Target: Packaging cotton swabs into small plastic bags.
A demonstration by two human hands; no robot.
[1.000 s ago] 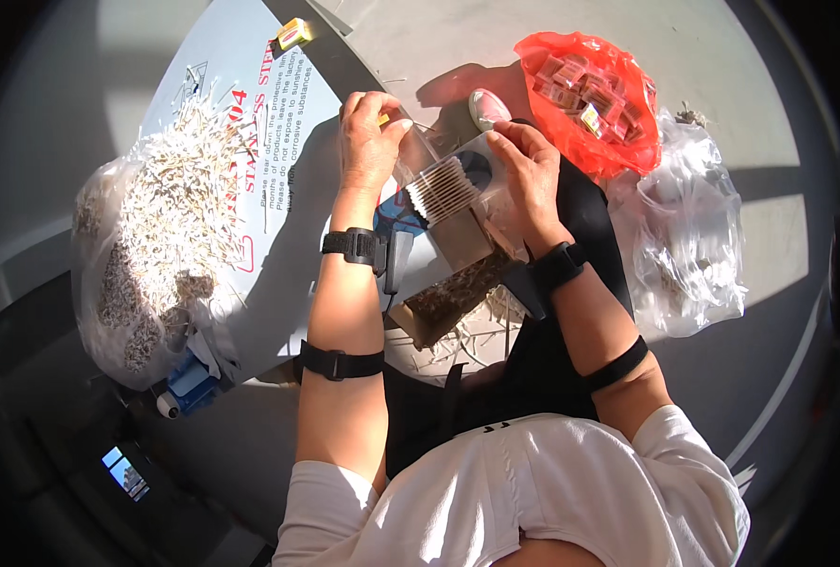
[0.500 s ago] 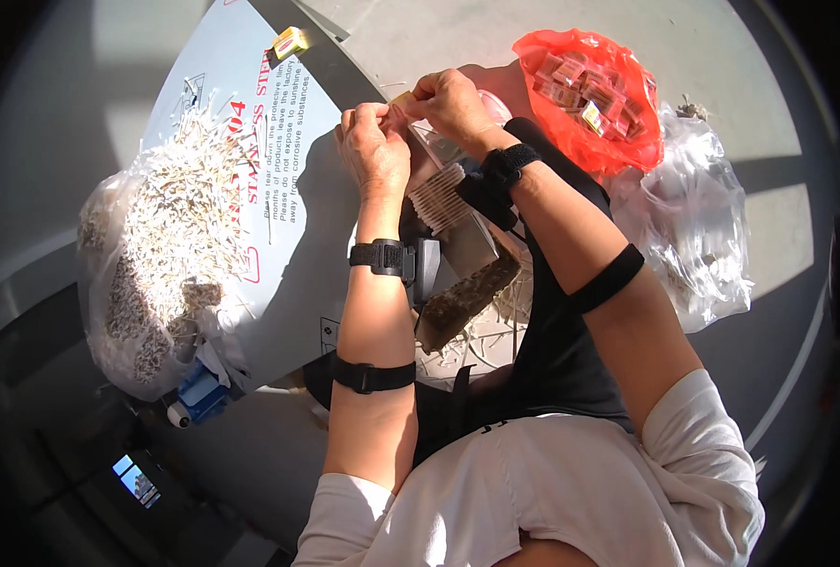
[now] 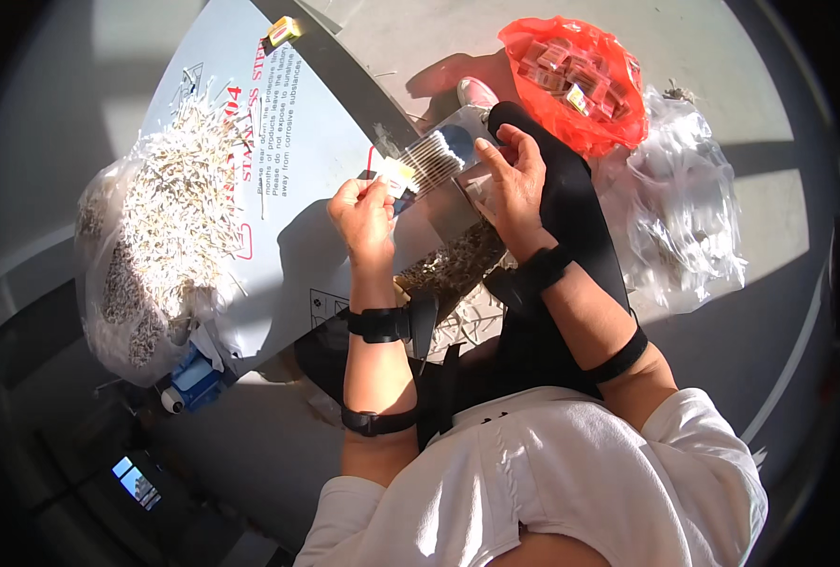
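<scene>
My left hand pinches a small yellow-and-white packet between thumb and fingers. Beside the packet lies a row of thin brown sticks with white tips, which look like cotton swabs, on or in a clear plastic holder. At the right side of that holder is my right hand, its thumb and fingers apart and nothing visible between them. Below the holder, between my forearms, a brown open box with a speckled inner surface shows in part.
A clear bag spills a heap of white-tipped sticks on the film-covered table at left. A yellow box sits at its far edge. To the right are a red bag of small packs and a clear plastic bag.
My hands were close together at a small yellowish piece; now they are apart. The right has moved right and nearer to me. The row of sticks has shifted farther up, beside the packet.
</scene>
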